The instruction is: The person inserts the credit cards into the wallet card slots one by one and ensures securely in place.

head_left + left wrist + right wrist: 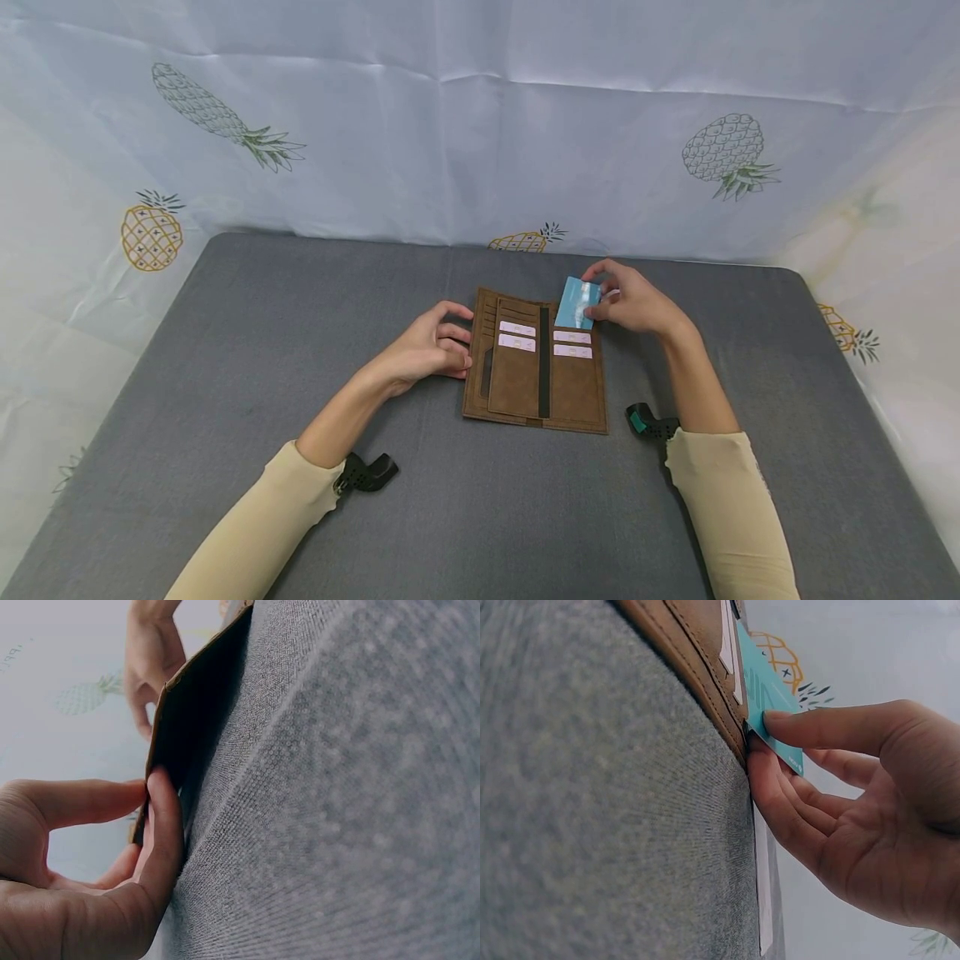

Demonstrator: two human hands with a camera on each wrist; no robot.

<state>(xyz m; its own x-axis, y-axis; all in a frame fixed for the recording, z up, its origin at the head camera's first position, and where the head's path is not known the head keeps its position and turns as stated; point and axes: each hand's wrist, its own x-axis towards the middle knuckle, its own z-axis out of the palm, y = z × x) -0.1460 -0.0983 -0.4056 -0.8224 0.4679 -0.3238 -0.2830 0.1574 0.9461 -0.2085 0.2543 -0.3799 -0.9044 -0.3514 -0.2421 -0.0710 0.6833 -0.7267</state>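
A brown bifold wallet [517, 383] lies opened flat on the grey table, a dark strip running down its middle. Pale pink cards [517, 335] show in slots on both halves. My right hand [632, 297] pinches a blue card [576, 302] between thumb and fingers at the top of the right half, just above the pink cards there. In the right wrist view the thumb presses on the face of the blue card [769, 697]. My left hand [426, 348] grips the wallet's left edge; in the left wrist view thumb and fingers pinch the slightly raised cover [199, 697].
Grey cloth covers the table [337, 533]. Behind it hangs a pale curtain [420, 150] printed with pineapples. Black wrist mounts [367, 473] stick out from both beige sleeves [731, 508].
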